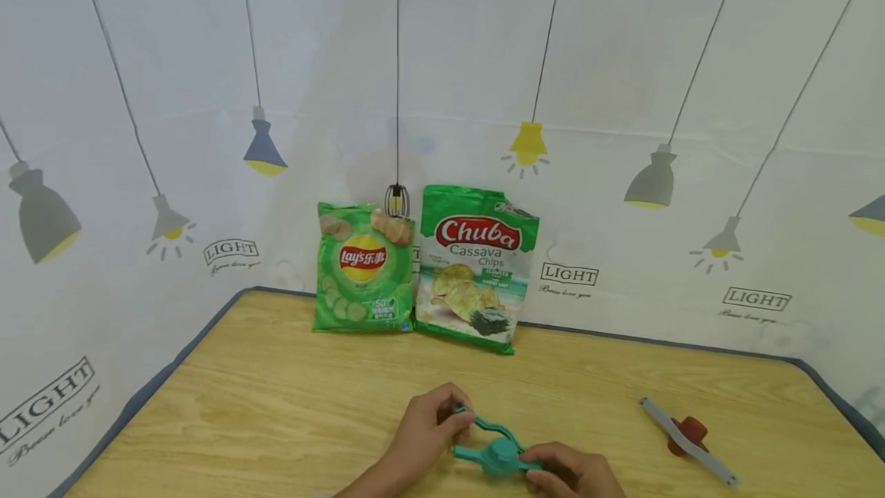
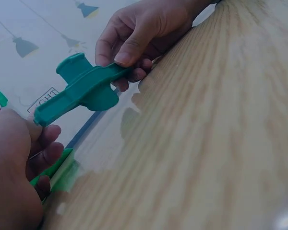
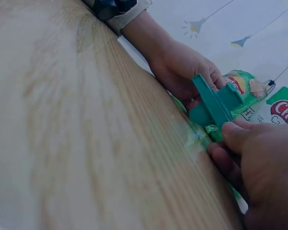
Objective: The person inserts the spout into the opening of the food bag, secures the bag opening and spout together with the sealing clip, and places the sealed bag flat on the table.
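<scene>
A teal bag sealing clip with a round spout cap (image 1: 499, 455) is held between both hands above the table front, its two arms apart in a V in the head view. My left hand (image 1: 430, 427) pinches the free end of the thin upper arm with thumb and fingers. At the hinge end, my right hand (image 1: 575, 470) grips the clip between thumb and fingers. In the left wrist view the clip (image 2: 81, 88) spans the gap between the two hands. The right wrist view shows the clip (image 3: 216, 103) too, with the left hand (image 3: 189, 69) behind it.
A green Lay's bag (image 1: 363, 275) and a Chuba cassava chips bag (image 1: 477, 267) stand against the back wall. On the right of the wooden table (image 1: 263, 390) lies a grey and dark red clip (image 1: 687, 440). A lamp-print cloth hangs behind.
</scene>
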`<state>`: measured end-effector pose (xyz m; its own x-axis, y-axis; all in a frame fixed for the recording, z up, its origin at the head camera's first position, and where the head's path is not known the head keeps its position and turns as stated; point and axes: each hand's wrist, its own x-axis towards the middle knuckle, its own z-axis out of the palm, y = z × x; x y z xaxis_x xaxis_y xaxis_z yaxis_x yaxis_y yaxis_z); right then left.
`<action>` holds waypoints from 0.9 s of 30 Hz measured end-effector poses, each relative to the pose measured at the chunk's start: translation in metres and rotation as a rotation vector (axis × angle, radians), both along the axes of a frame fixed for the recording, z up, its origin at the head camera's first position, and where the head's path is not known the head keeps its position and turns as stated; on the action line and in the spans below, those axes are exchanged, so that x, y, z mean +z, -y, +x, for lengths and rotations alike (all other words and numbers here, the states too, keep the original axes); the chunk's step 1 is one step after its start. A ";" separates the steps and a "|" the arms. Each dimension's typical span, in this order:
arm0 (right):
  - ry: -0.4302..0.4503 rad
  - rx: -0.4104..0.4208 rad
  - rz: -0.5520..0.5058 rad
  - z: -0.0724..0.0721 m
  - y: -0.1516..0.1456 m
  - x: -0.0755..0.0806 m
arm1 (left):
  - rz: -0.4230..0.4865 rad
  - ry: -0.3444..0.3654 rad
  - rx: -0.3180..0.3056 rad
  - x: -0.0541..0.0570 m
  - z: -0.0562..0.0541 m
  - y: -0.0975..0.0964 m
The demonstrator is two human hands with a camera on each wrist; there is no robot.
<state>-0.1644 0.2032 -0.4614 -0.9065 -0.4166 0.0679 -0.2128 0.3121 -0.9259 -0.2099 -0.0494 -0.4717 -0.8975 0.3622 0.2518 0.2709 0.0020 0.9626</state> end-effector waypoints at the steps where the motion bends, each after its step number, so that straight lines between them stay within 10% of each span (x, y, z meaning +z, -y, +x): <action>1: -0.031 0.017 0.023 -0.001 0.000 -0.001 | -0.010 -0.003 0.004 0.000 0.000 0.000; 7: -0.278 0.087 0.129 -0.004 0.000 -0.009 | -0.071 -0.036 0.042 0.000 0.001 -0.001; 17: -0.474 0.164 0.005 -0.007 0.000 -0.021 | -0.110 -0.026 0.063 0.000 0.001 0.000; 27: -0.535 -0.205 0.144 -0.004 0.004 -0.020 | -0.086 -0.072 0.120 0.003 0.000 0.000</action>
<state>-0.1680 0.1991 -0.4810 -0.8250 -0.2759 0.4932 -0.5605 0.5109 -0.6518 -0.2094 -0.0496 -0.4687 -0.9162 0.2766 0.2900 0.3323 0.1197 0.9356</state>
